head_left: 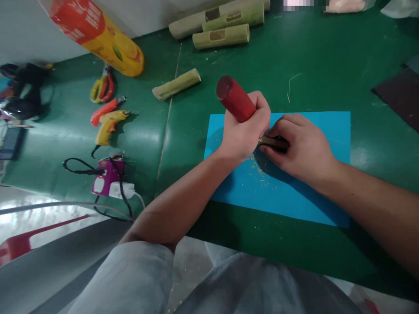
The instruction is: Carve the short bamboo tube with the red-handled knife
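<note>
My left hand (245,131) is wrapped round a thick red cylindrical handle (237,99), which slants up to the left out of my fist. Whatever the handle ends in is hidden by my fingers. Between the thumb and fingers of my right hand (304,150) is a short, narrow brownish piece (274,142), dark at its near end. Its far end meets my left hand, and I cannot make out the contact. Both hands are above a blue sheet (301,196), where small pale shavings (260,170) lie scattered below them.
Bamboo tubes (225,35), some with cut openings, lie at the back of the green table (183,131). A short bamboo piece (176,85) is nearer. On the left are an orange drink bottle (114,43), scissors (103,87), a yellow glue gun (109,126) and a purple power strip (106,176).
</note>
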Motion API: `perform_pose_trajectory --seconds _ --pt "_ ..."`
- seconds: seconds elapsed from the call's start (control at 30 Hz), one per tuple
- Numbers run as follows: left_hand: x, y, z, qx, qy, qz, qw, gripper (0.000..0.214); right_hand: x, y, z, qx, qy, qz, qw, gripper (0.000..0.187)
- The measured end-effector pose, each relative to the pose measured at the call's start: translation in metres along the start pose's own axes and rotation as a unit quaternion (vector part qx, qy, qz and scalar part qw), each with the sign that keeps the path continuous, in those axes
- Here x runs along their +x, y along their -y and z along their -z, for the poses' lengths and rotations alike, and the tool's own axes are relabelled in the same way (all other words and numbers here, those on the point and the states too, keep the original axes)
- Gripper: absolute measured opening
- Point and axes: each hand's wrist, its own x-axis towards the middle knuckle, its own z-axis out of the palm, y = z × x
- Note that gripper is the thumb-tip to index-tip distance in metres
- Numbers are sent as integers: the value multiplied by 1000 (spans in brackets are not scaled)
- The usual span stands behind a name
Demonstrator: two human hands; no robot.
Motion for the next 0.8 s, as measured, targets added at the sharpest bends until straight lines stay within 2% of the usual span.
perform_pose_trajectory --seconds 0.13,0.23,0.37,0.4,0.5,0.53,0.6,0.8 --pt "1 0 -1 34 14 -28 999 45 0 0 0 1 3 4 1000 14" --pt "1 -4 -3 33 3 -17 999 45 -1 1 0 9 11 9 1000 10" --pt "-1 -14 0 -30 17 71 997 48 -2 1 2 6 12 14 1000 7" --pt "-2 -16 1 -59 38 104 992 49 -2 1 3 2 13 12 1000 8" --pt "-2 -18 0 -67 14 93 993 41 -1 2 4 -6 15 5 1000 12" --pt "-2 -18 -1 -73 -39 46 995 43 0 2 4 -6 14 1 1000 13" --pt "-1 -15 -6 -71 -67 21 995 38 1 1 3 -6 13 -3 1000 15" --pt "0 -5 -8 -19 -58 24 998 33 1 0 1 2 3 6 1000 17"
